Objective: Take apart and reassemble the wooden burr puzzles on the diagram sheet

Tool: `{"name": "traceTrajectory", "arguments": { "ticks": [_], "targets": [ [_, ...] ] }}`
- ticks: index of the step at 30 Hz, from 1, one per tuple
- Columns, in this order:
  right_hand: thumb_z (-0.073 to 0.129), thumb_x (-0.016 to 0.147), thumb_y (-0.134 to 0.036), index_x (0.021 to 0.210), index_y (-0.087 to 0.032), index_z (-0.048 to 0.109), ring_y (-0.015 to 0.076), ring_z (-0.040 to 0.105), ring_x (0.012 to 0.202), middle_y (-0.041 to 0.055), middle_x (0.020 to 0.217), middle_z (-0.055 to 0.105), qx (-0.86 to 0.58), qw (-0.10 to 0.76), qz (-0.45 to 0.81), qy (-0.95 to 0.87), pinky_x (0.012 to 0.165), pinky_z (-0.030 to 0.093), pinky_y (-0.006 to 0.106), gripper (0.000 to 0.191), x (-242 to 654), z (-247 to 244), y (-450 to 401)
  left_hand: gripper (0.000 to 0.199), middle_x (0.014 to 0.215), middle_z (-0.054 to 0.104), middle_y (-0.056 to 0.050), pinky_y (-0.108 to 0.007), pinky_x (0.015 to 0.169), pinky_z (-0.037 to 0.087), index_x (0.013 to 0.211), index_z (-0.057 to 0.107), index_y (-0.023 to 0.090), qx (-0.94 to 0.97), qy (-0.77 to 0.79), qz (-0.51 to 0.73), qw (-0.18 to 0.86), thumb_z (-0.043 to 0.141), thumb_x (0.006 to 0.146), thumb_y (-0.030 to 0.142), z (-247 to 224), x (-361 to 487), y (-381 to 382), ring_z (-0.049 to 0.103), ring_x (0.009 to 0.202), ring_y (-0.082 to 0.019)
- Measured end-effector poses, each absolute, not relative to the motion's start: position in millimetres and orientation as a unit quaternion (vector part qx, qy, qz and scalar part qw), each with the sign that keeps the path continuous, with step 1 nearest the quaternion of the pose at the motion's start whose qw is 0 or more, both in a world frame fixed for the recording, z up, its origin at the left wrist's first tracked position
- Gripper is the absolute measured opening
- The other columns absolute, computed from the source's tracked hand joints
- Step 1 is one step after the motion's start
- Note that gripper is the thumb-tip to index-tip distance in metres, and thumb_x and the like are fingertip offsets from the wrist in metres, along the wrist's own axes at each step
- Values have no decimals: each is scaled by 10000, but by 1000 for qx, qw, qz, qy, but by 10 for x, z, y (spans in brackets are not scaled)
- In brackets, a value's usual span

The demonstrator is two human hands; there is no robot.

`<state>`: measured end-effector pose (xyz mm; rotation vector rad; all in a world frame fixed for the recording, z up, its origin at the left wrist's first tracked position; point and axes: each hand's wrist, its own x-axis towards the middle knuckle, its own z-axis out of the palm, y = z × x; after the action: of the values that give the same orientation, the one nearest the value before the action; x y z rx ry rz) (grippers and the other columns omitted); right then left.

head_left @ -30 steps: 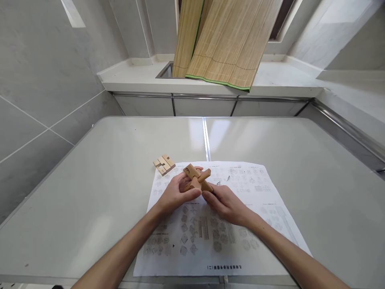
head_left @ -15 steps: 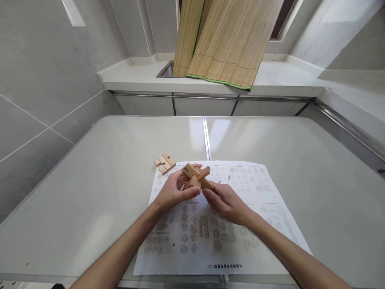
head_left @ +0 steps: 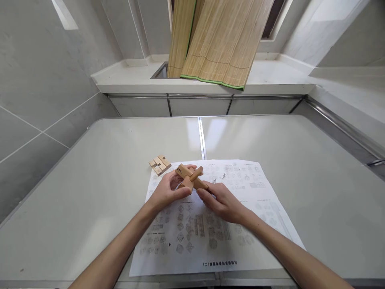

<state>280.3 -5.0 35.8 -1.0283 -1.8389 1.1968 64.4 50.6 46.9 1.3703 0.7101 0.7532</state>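
Note:
Several interlocked wooden bars form a puzzle (head_left: 189, 175) held above a printed paper sheet (head_left: 240, 257). One bar bears a dark mark like a 3. My left hand (head_left: 167, 192) is closed around the puzzle's left side, thumb at the front and fingertips behind. On the lower right, my right hand (head_left: 221, 202) pinches the end of a bar that sticks out. Parts of the puzzle are hidden behind my fingers. Beyond my left hand lies a flat group of wooden pieces (head_left: 160, 165) with gaps, close to the sheet's upper left corner.
The sheet, covered in small diagrams, rests on a pale table (head_left: 75, 180) with a metal seam (head_left: 202, 138) down its middle. Behind the table runs a white counter (head_left: 126, 82) with a sink (head_left: 161, 71). A bamboo blind (head_left: 222, 48) hangs over it.
The whole view has shifted slightly, so everything appears a little further left. Both hands keep their hold on the puzzle, with no clear change in its pieces.

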Motion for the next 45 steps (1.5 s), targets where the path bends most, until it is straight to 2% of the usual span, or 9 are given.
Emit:
{"name": "traceTrajectory", "arguments": {
  "ticks": [7,16,22,27,33,45],
  "targets": [
    [400,1109,-427,791,-242,365,129,389,583,-45,677,436,-388,339,460,-723,583,326,282,370,2826,376,-40,818,1462,654,-208,-542,1189,461,1357,674,158,617,298,325,652,873,741,657,485,699,472,604,1375,-425],
    [403,1120,-498,809,-237,440,133,408,564,-35,667,471,-388,346,509,-687,552,341,275,407,2793,294,-58,690,1447,674,-177,-535,1184,481,1369,675,174,614,301,324,653,812,835,588,518,713,438,612,1376,-403],
    [414,1111,-542,806,-239,450,135,405,546,-38,639,460,-393,348,522,-672,534,343,274,432,2803,315,-64,714,1494,641,-181,-544,1208,451,1372,688,173,620,307,325,644,843,802,575,478,669,477,588,1407,-421],
    [421,1118,-515,799,-234,464,132,415,545,-41,629,475,-391,351,523,-671,552,352,278,427,2803,328,-66,739,1530,615,-191,-548,1212,444,1396,669,175,613,306,322,653,842,805,583,476,661,472,572,1430,-422],
    [434,1123,-487,891,-223,539,127,437,537,-45,648,516,-398,336,538,-663,539,360,266,367,2805,314,-59,774,1559,591,-188,-532,1224,440,1427,645,170,604,316,315,661,847,807,586,475,671,452,537,1464,-417],
    [433,1129,-510,840,-223,491,118,446,532,-48,642,517,-375,349,575,-638,549,390,275,411,2799,321,-68,813,1631,514,-169,-527,1249,420,1430,650,185,601,315,312,665,889,768,592,440,657,458,500,1492,-427]
  ]
}}
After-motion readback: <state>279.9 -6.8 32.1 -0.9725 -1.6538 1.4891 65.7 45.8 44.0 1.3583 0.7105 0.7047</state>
